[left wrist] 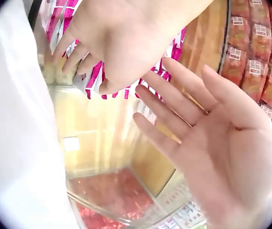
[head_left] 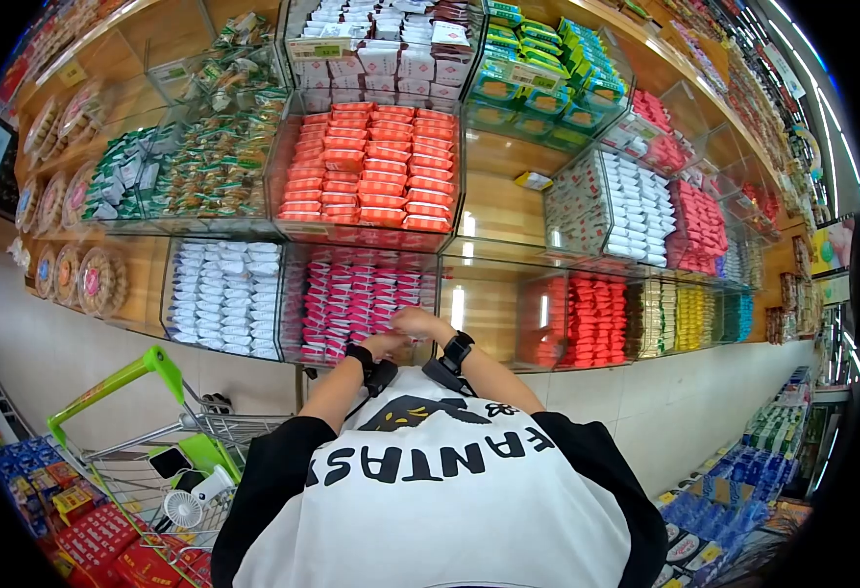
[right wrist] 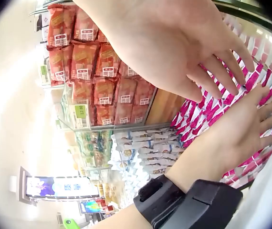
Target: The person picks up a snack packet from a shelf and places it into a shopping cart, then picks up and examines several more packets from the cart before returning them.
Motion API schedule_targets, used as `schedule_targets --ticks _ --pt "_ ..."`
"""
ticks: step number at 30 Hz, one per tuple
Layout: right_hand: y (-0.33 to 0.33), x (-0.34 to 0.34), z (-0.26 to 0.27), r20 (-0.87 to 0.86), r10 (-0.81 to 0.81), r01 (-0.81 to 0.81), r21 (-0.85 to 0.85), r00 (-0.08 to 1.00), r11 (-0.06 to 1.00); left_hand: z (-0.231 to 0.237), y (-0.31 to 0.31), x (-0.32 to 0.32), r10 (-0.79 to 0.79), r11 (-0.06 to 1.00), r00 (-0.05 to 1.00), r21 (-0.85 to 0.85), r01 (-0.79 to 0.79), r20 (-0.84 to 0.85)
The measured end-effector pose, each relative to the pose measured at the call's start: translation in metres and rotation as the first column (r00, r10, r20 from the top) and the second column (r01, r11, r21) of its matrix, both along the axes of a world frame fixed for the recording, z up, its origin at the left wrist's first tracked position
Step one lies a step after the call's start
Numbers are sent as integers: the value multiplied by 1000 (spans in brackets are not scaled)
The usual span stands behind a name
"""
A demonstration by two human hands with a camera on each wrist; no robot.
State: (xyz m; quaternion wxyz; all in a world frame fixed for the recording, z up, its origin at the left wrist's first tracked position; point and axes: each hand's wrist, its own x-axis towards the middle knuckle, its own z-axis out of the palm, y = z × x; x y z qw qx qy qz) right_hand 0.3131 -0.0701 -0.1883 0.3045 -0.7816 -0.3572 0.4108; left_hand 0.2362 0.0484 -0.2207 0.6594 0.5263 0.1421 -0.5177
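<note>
Both hands are close together over the near edge of a clear bin of pink-and-white packets (head_left: 351,294). My left hand (head_left: 383,344) has its palm showing and fingers spread in the left wrist view, with nothing held. Just beyond it, my right hand (head_left: 418,321) reaches across from the right; its fingers bend slightly and overlap the pink-and-white packets (right wrist: 207,112) in the right wrist view, no packet in its grasp. A black band (right wrist: 160,200) circles the left wrist.
Orange-red packets (head_left: 371,162) fill the bin behind, and white packets (head_left: 224,294) the one to the left. Right of the pink ones is a bare wooden compartment (head_left: 479,304), then red packets (head_left: 601,318). A shopping cart (head_left: 106,402) with a green handle stands at the lower left.
</note>
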Motion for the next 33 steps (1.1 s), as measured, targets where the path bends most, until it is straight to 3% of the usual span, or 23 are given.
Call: schedule_targets --ticks 6,7,8,12,14,16,17,20,23,24,26,28,30,32,33 --pt "2 -5 20 -218 -239 233 -51 946 971 -16 -8 1 67 994 997 93 -64 -28" --pt "2 -6 21 -261 -285 285 -40 922 958 -19 -8 1 -3 994 999 112 7 -35" --pt "2 -7 21 -254 -285 284 -41 924 958 -22 -9 2 -73 988 996 132 78 -43" --pt "3 -4 21 -303 -281 252 -132 910 959 -19 -10 -3 -53 994 997 96 57 -47" --pt "2 -8 19 -352 -361 338 -126 864 933 -26 -13 -5 -29 996 997 85 35 -74" --pt "5 -7 24 -316 -353 324 -143 880 935 -28 -15 -6 17 997 990 71 -7 -139" --pt "5 -7 26 -315 -357 325 -151 879 934 -29 -16 -9 80 993 993 89 -73 -84" --pt "5 -9 28 -307 -363 328 -161 880 931 -53 -17 -7 14 1000 990 -1 -14 -142" --pt "5 -7 24 -349 -357 315 -174 866 933 -35 -20 -10 86 996 987 15 -85 -138" --pt "4 -9 21 -341 -356 315 -171 870 933 -39 -17 -11 104 965 984 -225 -135 -145" --pt "2 -13 15 -221 -390 404 15 894 915 -49 -25 -5 0 994 990 -112 -16 -144" --pt "2 -12 17 -279 -403 421 6 872 907 -32 -29 0 -3 995 987 -99 -13 -159" --pt "4 -5 17 -291 -347 297 -202 891 933 -1 -29 5 -8 996 984 -88 -8 -177" --pt "4 -6 26 -303 -355 309 -189 885 932 36 -27 8 -35 998 984 -59 25 -177" --pt "3 -7 29 -318 -356 314 -177 879 933 23 -29 7 -39 998 984 -60 29 -175"
